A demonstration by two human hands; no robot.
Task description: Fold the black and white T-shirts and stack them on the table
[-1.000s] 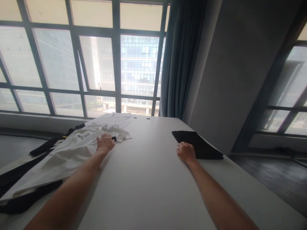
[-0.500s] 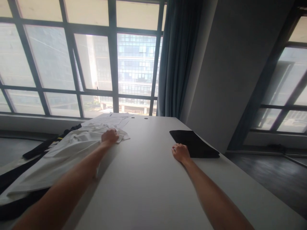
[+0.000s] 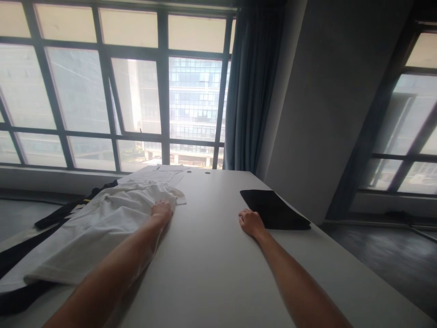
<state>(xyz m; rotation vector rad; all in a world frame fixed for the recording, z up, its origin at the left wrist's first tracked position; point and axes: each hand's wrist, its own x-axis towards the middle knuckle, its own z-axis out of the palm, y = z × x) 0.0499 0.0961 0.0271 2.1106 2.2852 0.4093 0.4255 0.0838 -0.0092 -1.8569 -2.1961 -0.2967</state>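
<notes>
A rumpled white T-shirt (image 3: pixel 112 218) lies spread over the left side of the white table (image 3: pixel 205 269). My left hand (image 3: pixel 162 210) is closed on its right edge, near the far end, with the fingertips partly hidden by cloth. My right hand (image 3: pixel 251 222) rests on the table with curled fingers, and nothing shows in it. Just right of that hand lies a flat black rectangular piece (image 3: pixel 275 209), like folded cloth or a board; I cannot tell which. The hand is close against its left edge.
Dark garments (image 3: pixel 58 218) with a yellow detail lie under and left of the white cloth. White paper sheets (image 3: pixel 167 171) are at the table's far end, near two small round dark spots. Beyond stand windows, a blue-grey curtain (image 3: pixel 249 91) and a grey pillar (image 3: pixel 307 100).
My left hand has moved slightly right and nearer to me, and the T-shirt has shifted right with it, its folds changed. My right hand stays by the black piece. The view has tilted up slightly.
</notes>
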